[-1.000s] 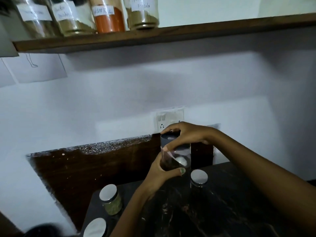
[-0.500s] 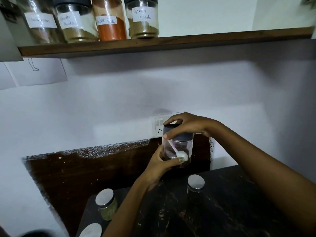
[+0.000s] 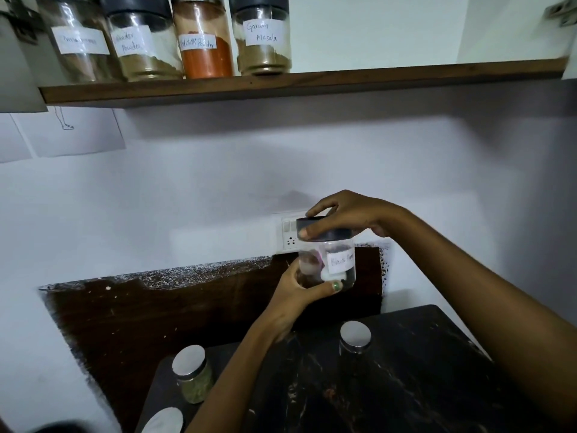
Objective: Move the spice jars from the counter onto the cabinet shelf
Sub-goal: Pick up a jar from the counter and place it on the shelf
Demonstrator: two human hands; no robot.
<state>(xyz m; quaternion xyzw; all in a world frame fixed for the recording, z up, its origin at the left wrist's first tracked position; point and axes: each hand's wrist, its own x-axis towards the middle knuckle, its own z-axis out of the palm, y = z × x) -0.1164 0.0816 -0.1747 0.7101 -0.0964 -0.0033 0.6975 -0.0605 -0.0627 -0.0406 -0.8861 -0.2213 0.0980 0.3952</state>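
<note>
**Four jars shelved, three on the counter, one in hand**

We count four labelled jars on the cabinet shelf (image 3: pixel 312 81). Three silver-lidded jars stand on the counter (image 3: pixel 406 385). Our left hand (image 3: pixel 299 295) grips the black pepper jar (image 3: pixel 327 260) in mid-air; our right hand (image 3: pixel 346 214) clasps its lid.

A white switch-and-socket plate (image 3: pixel 288 234) sits on the pale wall (image 3: pixel 187 189). A dark brown backsplash panel (image 3: pixel 156 304) runs below it. Two paper sheets (image 3: pixel 70 131), one bearing a line sketch, hang at upper left.
</note>
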